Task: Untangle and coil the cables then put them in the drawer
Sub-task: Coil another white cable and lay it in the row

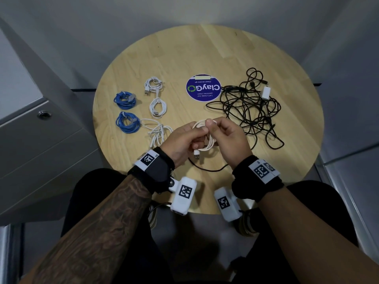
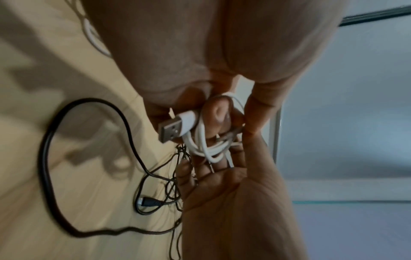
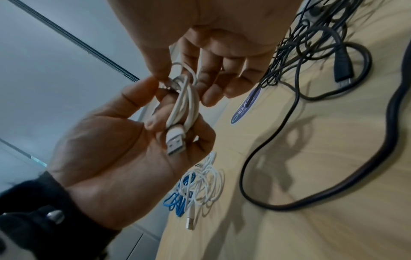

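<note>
A white USB cable (image 1: 207,140) is wound into a small coil and held above the near part of the round wooden table (image 1: 205,48). My left hand (image 1: 189,137) grips the coil's body, fingers curled round it. The USB plug (image 3: 175,143) sticks out over the left hand's palm (image 3: 115,154). My right hand (image 1: 210,123) pinches the top of the coil (image 3: 184,103) between thumb and fingers. In the left wrist view the coil (image 2: 208,146) and its plug (image 2: 175,126) sit between both hands.
Two blue coils (image 1: 125,100) (image 1: 128,125) and two white coils (image 1: 153,86) (image 1: 158,107) lie at the left, with a loose white cable (image 1: 159,132) near my left hand. A black cable tangle (image 1: 248,107) covers the right. A grey drawer cabinet (image 1: 41,140) stands left of the table.
</note>
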The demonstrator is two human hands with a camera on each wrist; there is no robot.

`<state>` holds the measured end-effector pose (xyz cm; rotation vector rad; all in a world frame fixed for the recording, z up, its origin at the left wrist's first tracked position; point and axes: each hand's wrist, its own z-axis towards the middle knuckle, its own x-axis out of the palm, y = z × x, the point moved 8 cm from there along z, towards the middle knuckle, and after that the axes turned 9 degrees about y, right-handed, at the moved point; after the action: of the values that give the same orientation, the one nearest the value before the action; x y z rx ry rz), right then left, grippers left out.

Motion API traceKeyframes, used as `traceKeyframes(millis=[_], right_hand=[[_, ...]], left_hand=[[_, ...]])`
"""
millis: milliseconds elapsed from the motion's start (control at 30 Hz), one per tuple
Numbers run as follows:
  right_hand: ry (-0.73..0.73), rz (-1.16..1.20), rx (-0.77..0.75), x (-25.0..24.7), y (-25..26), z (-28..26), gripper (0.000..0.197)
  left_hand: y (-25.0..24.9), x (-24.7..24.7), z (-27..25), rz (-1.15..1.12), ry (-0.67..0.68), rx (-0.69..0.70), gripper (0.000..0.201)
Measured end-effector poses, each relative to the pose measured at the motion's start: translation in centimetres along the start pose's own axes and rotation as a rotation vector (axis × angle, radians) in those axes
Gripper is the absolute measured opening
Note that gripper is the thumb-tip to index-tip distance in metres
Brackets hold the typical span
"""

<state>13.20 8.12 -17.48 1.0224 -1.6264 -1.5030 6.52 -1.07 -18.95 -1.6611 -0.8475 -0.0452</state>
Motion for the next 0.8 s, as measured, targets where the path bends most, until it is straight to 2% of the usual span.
traceKeyframes(millis=[33,133,200,267,400,533,700,800], right_hand=[[-0.018,-0.033,-0.004,-0.3,0.2,0.0,0.025],[-0.037,-0.068,-0.014,-1.1,0.6,0.2,0.028],[-0.007,-0.038,0.01,-1.2,0.6,0.2,0.024],[0.067,0.093,0.052,-0.5,0.5,0.2,0.015],[0.14,0.285,0.079,0.1,0.2,0.3,0.005],[0.111,0.173,0.008,-0.8,0.9,0.4,0.012],[0.136,0.192,-0.011,-0.8,1.2,0.6,0.027],[0.126,-0.029,-0.063,-1.0,1.9,0.4,0.032]], left_hand=[[0.1,0.1,0.0,0.011,0.003,-0.007,0.011],[0.5,0.0,0.1,0.05,-0.001,-0.032,0.029],[0.4,0.4,0.1,0.077,0.047,-0.023,0.027],[0.2,0.9,-0.1,0.102,0.095,-0.016,0.021],[0.2,0.8,-0.2,0.17,0.103,-0.01,0.013],[0.0,0.5,-0.1,0.298,0.089,-0.038,0.014],[0.2,1.3,0.0,0.399,0.151,-0.058,0.03],[0.4,0.7,0.3,0.465,0.099,-0.044,0.027]])
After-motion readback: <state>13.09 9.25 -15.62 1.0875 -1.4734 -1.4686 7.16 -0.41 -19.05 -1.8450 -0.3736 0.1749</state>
